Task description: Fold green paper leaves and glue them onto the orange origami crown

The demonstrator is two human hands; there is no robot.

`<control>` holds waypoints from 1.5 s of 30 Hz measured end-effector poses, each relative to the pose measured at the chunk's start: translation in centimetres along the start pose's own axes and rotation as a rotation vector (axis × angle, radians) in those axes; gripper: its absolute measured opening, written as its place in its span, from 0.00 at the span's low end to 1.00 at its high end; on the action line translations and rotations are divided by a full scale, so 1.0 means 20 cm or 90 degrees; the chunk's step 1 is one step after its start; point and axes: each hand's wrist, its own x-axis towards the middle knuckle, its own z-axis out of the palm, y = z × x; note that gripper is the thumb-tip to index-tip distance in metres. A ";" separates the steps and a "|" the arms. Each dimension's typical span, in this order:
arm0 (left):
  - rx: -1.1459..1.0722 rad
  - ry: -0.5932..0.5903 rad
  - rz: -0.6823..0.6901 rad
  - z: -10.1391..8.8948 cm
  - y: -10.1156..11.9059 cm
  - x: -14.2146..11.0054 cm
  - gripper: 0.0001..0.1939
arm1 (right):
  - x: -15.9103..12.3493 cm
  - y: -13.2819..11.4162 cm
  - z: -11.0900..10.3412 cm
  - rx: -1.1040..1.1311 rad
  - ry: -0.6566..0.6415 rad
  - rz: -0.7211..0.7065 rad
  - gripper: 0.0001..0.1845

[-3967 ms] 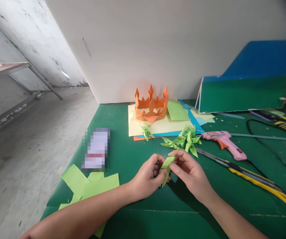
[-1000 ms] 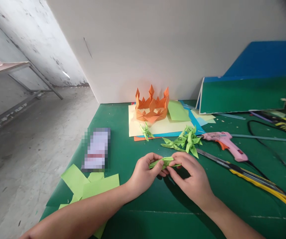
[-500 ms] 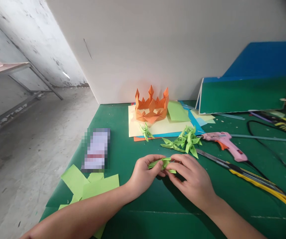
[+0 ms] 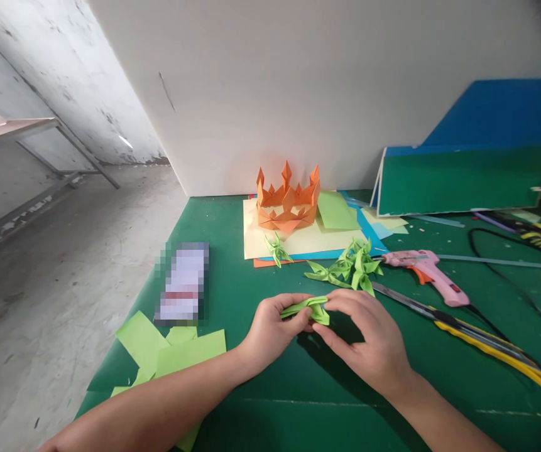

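A green table (image 4: 223, 245) spreads under everything, with a cream sheet (image 4: 252, 242) toward its far side and an orange paper crown (image 4: 286, 218) standing on that. A yellow-handled utility knife (image 4: 491, 348) lies slantwise just beyond the right hand (image 4: 369, 342) — an outward sweep of that hand could knock it. The left hand (image 4: 274, 326) pinches the folded green paper (image 4: 318, 309) between thumb and fingers, over the table, between the two hands. The right hand is loosely curved, thumb and forefinger apart at the paper's right end; whether they grip it cannot be told. The likeliest mishap seems a layer tearing or springing loose, caused by too hard a pull or a slack left thumb. The paper itself is bright and narrow — layered at the left, flaring at the right.
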 end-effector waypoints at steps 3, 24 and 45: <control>0.016 0.005 0.005 0.00 0.00 0.01 0.15 | 0.00 0.00 0.00 -0.017 0.007 0.011 0.11; -0.199 -0.026 -0.064 -0.03 0.00 0.00 0.20 | 0.01 -0.01 -0.01 -0.069 -0.060 -0.107 0.15; -0.140 -0.044 -0.034 -0.02 -0.01 0.01 0.17 | -0.02 0.00 0.05 0.164 -0.033 0.087 0.08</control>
